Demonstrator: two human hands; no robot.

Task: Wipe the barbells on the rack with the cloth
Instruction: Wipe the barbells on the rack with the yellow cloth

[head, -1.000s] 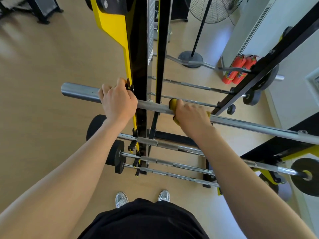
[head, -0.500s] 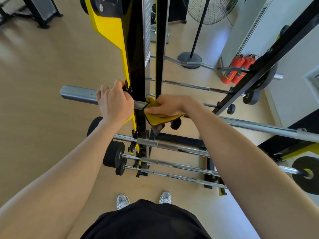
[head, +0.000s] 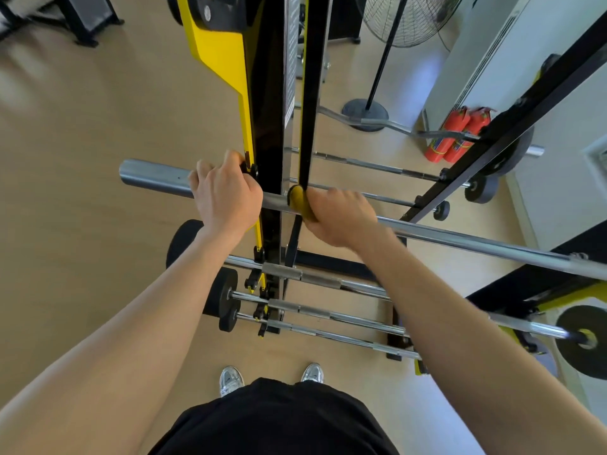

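A long steel barbell point(head: 476, 243) lies across the top of the black and yellow rack point(head: 269, 126). My left hand point(head: 223, 195) grips its thick sleeve just left of the rack upright. My right hand point(head: 338, 218) wraps a yellow cloth point(head: 300, 205) around the bar's shaft, just right of the upright. The cloth shows only at the hand's left edge. Several more barbells point(head: 328, 315) rest on lower pegs beneath my arms.
Further bars point(head: 371, 164) hang on the rack's far side. Black weight plates point(head: 226, 302) sit on the lower bars' ends. Two red fire extinguishers point(head: 456, 136) and a standing fan point(head: 407, 21) stand by the white wall at the right. Wooden floor lies to the left.
My right hand slid the cloth left along the bar to the rack upright, then back a little to the right. The left hand kept its grip on the sleeve.
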